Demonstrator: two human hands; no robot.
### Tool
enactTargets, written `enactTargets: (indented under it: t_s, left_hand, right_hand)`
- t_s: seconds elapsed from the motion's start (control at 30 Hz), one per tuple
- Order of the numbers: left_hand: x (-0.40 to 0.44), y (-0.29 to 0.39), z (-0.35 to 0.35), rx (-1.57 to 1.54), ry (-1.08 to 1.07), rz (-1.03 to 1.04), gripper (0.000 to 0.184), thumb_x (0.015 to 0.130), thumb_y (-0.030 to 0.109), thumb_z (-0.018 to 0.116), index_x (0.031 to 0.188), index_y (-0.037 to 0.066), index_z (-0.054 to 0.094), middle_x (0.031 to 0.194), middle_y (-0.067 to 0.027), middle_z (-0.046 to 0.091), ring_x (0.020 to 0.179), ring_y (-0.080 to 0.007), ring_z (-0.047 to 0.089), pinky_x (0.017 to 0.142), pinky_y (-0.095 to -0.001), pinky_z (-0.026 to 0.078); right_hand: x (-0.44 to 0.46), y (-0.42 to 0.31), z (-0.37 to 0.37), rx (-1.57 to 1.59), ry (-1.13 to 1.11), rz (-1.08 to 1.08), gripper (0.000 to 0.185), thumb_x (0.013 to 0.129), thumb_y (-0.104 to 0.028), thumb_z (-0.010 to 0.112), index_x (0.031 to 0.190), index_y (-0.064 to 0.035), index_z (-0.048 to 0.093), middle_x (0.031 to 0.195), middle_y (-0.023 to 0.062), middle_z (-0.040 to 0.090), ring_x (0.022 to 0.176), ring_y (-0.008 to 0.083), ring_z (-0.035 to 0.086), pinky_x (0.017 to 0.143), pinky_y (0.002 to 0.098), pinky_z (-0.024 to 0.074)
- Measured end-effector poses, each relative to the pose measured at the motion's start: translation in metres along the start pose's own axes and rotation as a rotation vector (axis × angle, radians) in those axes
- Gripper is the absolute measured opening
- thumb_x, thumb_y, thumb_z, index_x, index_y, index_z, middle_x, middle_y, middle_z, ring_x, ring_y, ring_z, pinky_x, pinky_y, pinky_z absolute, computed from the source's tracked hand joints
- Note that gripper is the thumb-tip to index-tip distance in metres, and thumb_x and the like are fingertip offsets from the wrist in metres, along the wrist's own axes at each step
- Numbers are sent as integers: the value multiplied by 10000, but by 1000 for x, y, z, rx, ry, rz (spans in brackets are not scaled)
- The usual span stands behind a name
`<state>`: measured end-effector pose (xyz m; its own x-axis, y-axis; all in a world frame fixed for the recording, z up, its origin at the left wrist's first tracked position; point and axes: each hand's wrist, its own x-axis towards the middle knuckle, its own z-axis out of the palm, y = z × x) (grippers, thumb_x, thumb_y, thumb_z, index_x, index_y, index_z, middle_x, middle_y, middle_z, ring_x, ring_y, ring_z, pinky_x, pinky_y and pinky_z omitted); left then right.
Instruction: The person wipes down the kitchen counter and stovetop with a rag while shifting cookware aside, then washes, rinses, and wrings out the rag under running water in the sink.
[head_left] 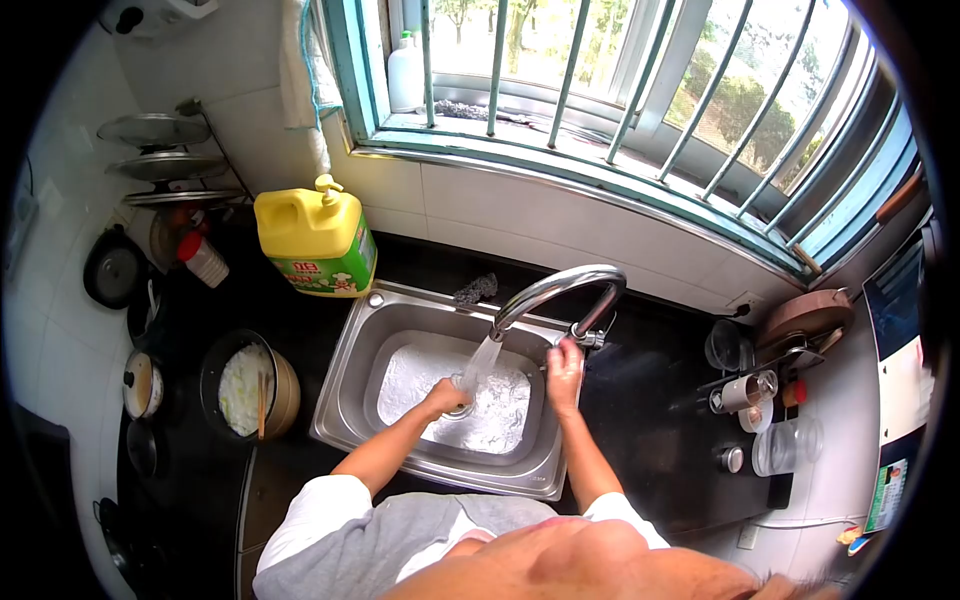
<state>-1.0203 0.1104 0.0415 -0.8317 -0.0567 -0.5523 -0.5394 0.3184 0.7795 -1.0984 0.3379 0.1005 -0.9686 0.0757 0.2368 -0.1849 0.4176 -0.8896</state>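
Water runs from the curved chrome faucet (pixel 545 290) into the stainless steel sink (pixel 350 385). My left hand (pixel 445 398) is under the stream inside the basin, its fingers closed around something clear or wet that I cannot make out. Foamy, rippled water (pixel 505 410) lies across the bottom of the sink. At the right rim, my right hand (pixel 565 372) is raised just below the faucet handle (pixel 590 338), near or touching the faucet's base; its fingertips are partly blurred. A dark scrubber (pixel 476 289) sits behind the sink.
A yellow jug (pixel 318 240) stands behind the sink's left corner. Left of the sink is a pot (pixel 284 395) with pale food and chopsticks. Lids and pans line the left wall. Jars (pixel 745 392) and a glass container (pixel 785 448) stand at right. A barred window (pixel 590 80) is ahead.
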Motion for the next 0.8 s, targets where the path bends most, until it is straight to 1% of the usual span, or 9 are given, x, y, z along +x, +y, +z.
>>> enactTargets:
  t_s: [0.1,0.17,0.23,0.3,0.43,0.53,0.57,0.7,0.8]
  left_hand:
    - [-6,0,3,-283,-51,-47,162,633,40,641,783,19,583,668,-36,550,577,-126,537,509,-248,438]
    - [-10,1,6,-390,-139,-28,221,597,81,671,789,22,580,682,-51,564,560,-139,538,492,-262,441]
    - [-18,6,10,-434,-188,-109,169,635,90,663,768,39,573,659,-41,555,521,-125,535,446,-236,437]
    - [-26,12,12,-482,-290,-193,131,673,107,644,758,51,561,645,-38,552,486,-120,532,421,-210,427]
    - [-31,22,25,-808,-385,-270,94,714,137,613,736,73,548,610,-22,532,517,-103,521,413,-195,394]
    - [-42,35,28,-1186,-556,-289,96,730,111,568,784,47,521,666,-52,514,569,-123,477,427,-192,376]
    - [-47,41,30,-1411,-650,-287,110,735,99,546,813,33,506,695,-66,503,581,-132,454,424,-186,365]
    - [-78,68,37,-1594,-759,-296,200,711,118,554,860,3,487,731,-87,492,595,-137,431,411,-171,352]
    - [-82,67,31,-1606,-860,-268,179,712,125,550,832,12,481,669,-46,445,546,-107,400,395,-163,338]
  right_hand:
    - [42,11,-31,-205,398,-195,475,777,-215,518,1143,59,389,1126,221,435,1061,326,395,904,360,305]
    - [73,0,-44,-177,429,19,537,809,-283,463,1185,77,332,1188,249,376,1111,359,339,927,360,276]
    - [99,1,-44,321,-2,244,602,848,-438,364,1216,38,339,1165,143,439,1071,226,402,891,307,305]
    - [102,-23,-50,400,-200,304,619,855,-435,339,1221,64,307,1241,185,373,1173,240,325,959,313,233]
    - [75,-20,-65,436,-294,163,626,851,-491,320,1241,-2,334,1226,77,391,1120,163,350,932,275,249]
    - [7,-8,-37,541,-198,139,617,776,-316,556,1264,-54,285,1094,101,469,1067,197,427,886,296,330]
    - [-15,0,-21,772,-343,390,701,723,-365,612,1278,-114,265,1003,72,485,989,202,472,834,304,381]
    - [-61,-55,25,1398,-760,689,662,692,-255,640,1237,-121,289,973,69,452,864,215,499,777,368,432]
    - [-43,-79,39,1283,-852,531,442,683,-126,632,1059,-62,410,889,82,474,784,183,526,708,344,461]
